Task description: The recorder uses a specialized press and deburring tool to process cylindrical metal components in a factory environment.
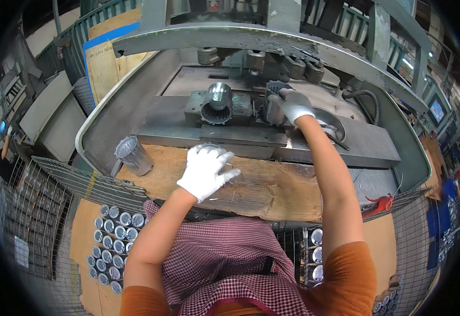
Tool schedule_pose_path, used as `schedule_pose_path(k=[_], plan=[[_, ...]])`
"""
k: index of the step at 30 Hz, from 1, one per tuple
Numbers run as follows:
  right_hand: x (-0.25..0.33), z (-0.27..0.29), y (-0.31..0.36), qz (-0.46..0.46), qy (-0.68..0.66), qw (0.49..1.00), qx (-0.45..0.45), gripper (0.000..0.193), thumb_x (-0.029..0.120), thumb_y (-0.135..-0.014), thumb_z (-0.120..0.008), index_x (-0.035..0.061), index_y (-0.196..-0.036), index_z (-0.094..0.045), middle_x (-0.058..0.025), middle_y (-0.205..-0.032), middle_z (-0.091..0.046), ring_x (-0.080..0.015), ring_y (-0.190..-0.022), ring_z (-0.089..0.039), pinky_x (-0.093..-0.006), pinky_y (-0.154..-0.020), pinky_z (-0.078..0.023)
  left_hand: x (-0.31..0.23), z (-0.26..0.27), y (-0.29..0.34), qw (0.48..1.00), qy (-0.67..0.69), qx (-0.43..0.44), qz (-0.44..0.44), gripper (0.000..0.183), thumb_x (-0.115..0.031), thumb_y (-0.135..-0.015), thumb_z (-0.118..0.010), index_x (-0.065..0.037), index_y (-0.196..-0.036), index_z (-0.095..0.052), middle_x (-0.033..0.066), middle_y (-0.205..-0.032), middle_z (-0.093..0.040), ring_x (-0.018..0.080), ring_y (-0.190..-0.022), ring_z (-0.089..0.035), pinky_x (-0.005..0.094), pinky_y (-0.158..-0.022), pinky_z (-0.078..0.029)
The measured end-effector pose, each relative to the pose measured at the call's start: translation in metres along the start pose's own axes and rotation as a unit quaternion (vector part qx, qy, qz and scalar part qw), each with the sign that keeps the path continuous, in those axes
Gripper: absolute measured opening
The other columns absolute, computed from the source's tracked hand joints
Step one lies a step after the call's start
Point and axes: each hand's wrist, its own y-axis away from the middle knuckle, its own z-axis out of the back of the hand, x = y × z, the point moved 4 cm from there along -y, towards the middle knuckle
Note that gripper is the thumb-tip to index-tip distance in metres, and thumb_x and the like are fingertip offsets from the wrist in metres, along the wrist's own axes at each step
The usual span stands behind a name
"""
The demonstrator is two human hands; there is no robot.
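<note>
My right hand (295, 105), in a soiled white glove, is closed at the side of a dark finned metal cylinder (273, 110) on the machine bed. In a clean-looking white glove, my left hand (206, 169) is spread over the wooden board (277, 192). A grey ridged rim (209, 146) shows just beyond its fingertips; whether they touch it is hard to tell. Another finned metal cylinder (135, 156) stands on the board's left end. Between my hands and farther back, a shiny cylinder (218, 97) lies in the machine's fixture (194, 108), its ridged open end facing me.
A grey machine beam (240, 38) crosses above the bed. A round metal pan (327, 124) is right of my right hand. Below the board, several finished-looking cylinders (119, 231) stand on cardboard at left. A red-handled tool (380, 204) hangs at right. Another person (0, 152) is at far left.
</note>
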Motion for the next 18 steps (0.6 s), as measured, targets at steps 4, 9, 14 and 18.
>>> schedule_pose_path(k=[4,9,14,18], plan=[[0.003,0.015,0.016,0.010,-0.033,0.999,-0.018,0.052,0.057,-0.087,-0.053,0.0097,-0.099,-0.071,-0.0175,-0.103,-0.068,-0.0347,-0.097,-0.064,-0.0429,-0.085,-0.049,0.017,0.014,-0.017,0.983,0.122,0.007,0.139,0.045,-0.043,-0.087,-0.062,-0.008,-0.114,-0.065,0.0114,-0.116,-0.064,0.0287,-0.112,-0.057,0.0406,-0.099,-0.040],[0.026,0.017,0.089,0.062,-0.151,0.986,-0.021,0.046,0.053,-0.084,-0.061,0.0085,-0.088,-0.072,-0.0162,-0.083,-0.067,-0.0341,-0.079,-0.066,-0.0412,-0.072,-0.051,0.082,-0.014,-0.040,0.921,0.231,0.010,0.314,0.059,-0.052,-0.088,-0.056,-0.006,-0.124,-0.061,0.0208,-0.120,-0.061,0.0337,-0.116,-0.056,0.0388,-0.100,-0.043],[0.049,-0.024,0.162,0.201,-0.115,0.963,-0.137,0.036,0.048,-0.083,-0.064,0.0128,-0.073,-0.069,-0.0100,-0.071,-0.065,-0.0266,-0.063,-0.062,-0.0391,-0.059,-0.046,0.121,-0.033,-0.081,0.914,0.078,0.069,0.393,0.068,-0.058,-0.084,-0.055,-0.004,-0.124,-0.061,0.0238,-0.126,-0.058,0.0378,-0.116,-0.056,0.0408,-0.099,-0.043],[0.067,-0.031,0.201,0.185,-0.044,0.973,-0.127,0.028,0.042,-0.074,-0.075,0.0152,-0.078,-0.069,-0.0052,-0.067,-0.063,-0.0228,-0.059,-0.061,-0.0364,-0.058,-0.042,0.130,-0.051,-0.097,0.918,0.023,0.061,0.391,0.058,-0.051,-0.083,-0.059,-0.002,-0.112,-0.067,0.0233,-0.119,-0.061,0.0382,-0.108,-0.060,0.0414,-0.094,-0.046]])
